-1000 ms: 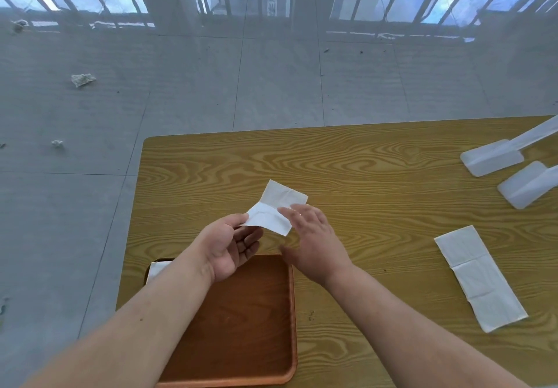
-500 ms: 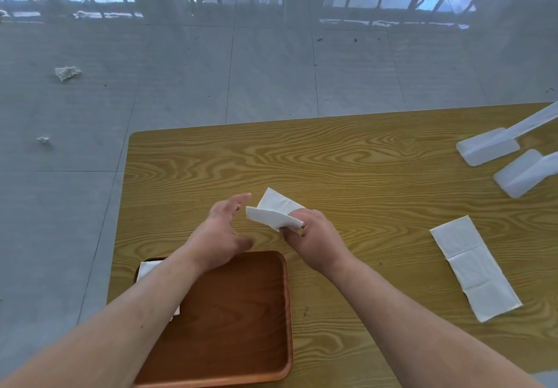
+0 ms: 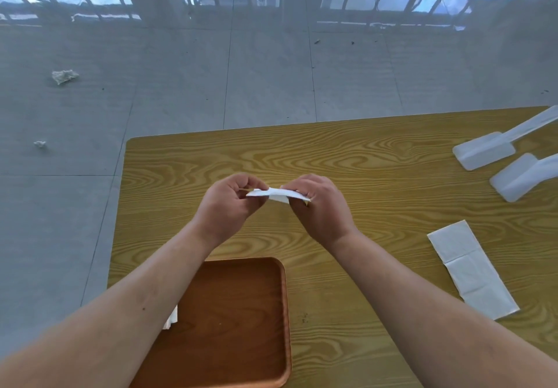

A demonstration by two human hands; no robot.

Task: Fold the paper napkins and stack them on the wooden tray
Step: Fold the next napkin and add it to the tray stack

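A small folded white napkin [image 3: 276, 194] is held edge-on above the table between both hands. My left hand [image 3: 225, 206] pinches its left end and my right hand [image 3: 320, 206] pinches its right end. The brown wooden tray [image 3: 241, 321] lies near the table's front left, below my hands. A sliver of white napkin [image 3: 171, 319] shows on the tray's left side, mostly hidden by my left forearm. A long unfolded white napkin [image 3: 471, 270] lies flat on the table at the right.
The wooden table [image 3: 377, 176] has its left edge just beyond the tray. Two white plastic stand feet [image 3: 510, 164] rest at the far right. Crumpled paper scraps [image 3: 64, 76] lie on the grey tiled floor to the left.
My left hand has closed on the napkin's left end. Both hands now hold it flat and edge-on, a little farther from the tray than before.
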